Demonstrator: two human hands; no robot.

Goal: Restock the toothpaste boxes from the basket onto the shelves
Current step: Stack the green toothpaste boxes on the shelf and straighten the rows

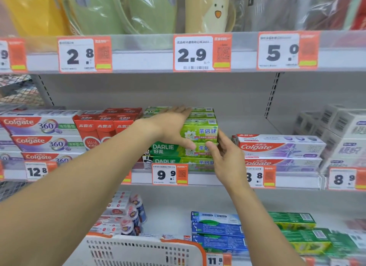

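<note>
While the white basket (138,250) sits low at the near edge of view, its contents hidden from here, both hands are up at the middle shelf (208,179), settling the green Darlie stack (198,147). The right hand (223,158) has its fingers curled against the stack's right end, thumb on the front of the middle box. The left hand (174,127) lies spread over the top green box (202,130), palm on its front and fingers flat across its top. To finish this well, I would squeeze gently from both ends so the faces line up flush, then push the top box back evenly. Red boxes (107,127) just to the left and the Colgate boxes (281,147) to the right limit sideways room, so slide straight.
</note>
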